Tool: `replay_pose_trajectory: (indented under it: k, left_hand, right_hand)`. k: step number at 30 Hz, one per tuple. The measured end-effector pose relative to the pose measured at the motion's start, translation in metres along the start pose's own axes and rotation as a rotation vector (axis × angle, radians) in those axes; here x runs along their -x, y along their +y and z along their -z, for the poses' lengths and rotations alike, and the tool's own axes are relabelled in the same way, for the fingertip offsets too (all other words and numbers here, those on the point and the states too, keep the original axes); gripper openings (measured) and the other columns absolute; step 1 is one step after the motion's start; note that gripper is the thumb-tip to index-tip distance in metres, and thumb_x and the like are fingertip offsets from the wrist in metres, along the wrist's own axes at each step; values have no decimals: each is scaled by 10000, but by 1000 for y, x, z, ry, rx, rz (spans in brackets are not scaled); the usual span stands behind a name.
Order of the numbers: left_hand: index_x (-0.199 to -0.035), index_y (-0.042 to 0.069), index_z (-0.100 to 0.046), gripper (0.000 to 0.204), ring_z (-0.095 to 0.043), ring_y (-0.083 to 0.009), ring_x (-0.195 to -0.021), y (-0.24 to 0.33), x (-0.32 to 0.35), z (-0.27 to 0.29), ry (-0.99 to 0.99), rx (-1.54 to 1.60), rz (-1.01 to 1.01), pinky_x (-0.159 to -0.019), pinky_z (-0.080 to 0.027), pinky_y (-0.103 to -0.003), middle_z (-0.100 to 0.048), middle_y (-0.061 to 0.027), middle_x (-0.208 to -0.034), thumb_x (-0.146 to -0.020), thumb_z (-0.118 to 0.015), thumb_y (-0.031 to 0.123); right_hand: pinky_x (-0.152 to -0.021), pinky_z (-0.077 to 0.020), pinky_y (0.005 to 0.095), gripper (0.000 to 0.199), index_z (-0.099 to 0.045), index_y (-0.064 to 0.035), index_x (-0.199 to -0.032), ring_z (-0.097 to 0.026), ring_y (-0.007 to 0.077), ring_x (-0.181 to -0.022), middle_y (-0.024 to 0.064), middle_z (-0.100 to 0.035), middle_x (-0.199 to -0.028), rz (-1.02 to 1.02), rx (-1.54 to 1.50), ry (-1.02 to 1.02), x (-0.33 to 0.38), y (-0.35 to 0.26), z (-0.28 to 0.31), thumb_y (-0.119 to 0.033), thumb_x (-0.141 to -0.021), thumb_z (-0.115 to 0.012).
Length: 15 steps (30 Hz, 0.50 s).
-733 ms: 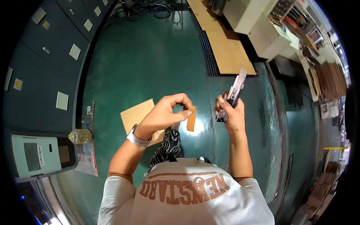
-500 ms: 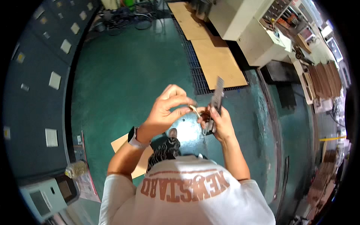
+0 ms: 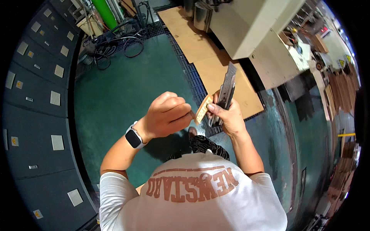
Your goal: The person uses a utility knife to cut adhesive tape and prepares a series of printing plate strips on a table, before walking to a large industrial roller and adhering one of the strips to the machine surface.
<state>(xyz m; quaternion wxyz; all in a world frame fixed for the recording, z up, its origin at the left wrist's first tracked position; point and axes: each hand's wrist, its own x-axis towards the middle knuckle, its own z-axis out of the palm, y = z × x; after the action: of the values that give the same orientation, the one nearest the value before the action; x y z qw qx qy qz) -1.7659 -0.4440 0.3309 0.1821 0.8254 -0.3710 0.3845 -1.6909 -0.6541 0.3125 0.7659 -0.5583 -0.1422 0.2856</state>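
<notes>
Over green floor (image 3: 111, 88), right hand (image 3: 231, 118) now pulls double duty, clamping curved tan strip (image 3: 203, 111) plus grey metal knife (image 3: 227, 86); left hand (image 3: 167, 115), can't tell its grip.

— What was underfoot?
— A green floor (image 3: 115, 84), with a dark grate (image 3: 191, 75) running along it.
— Anything lying there?
— Tan boards (image 3: 185, 36) lay over the grate, dark hoses (image 3: 109, 49) lay looped toward the far end, and a shoe (image 3: 192, 132) rested nearer.

A grey cutter (image 3: 226, 91) slants right of centre, blade toward the top. Just left, a curved tan strip (image 3: 202, 110) leans mid-frame.
</notes>
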Motion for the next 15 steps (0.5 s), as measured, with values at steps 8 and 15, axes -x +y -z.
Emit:
replay_pose_trajectory:
  k: [8, 15]
  left_hand:
    - [-698, 61, -573, 180, -555, -190, -776, -295, -9, 10, -158, -200, 102, -661, -463, -316, -567, -41, -786, -652, -719, 155]
    - [-683, 49, -605, 151, -566, -216, -783, -566, 13, -15, -401, -347, 624, -713, -415, -348, -623, -40, -789, -694, -738, 118]
  right_hand:
    - [-631, -465, 254, 218, -491, -67, -863, -556, 108, -703, 22, -558, -808, 171, 73, 167, -319, -48, -8, 17, -805, -684]
    - [-583, -465, 252, 239, -484, -72, -854, -554, 112, -621, 25, -550, -733, 280, 119, 198, -582, -60, -8, -1, -792, -704]
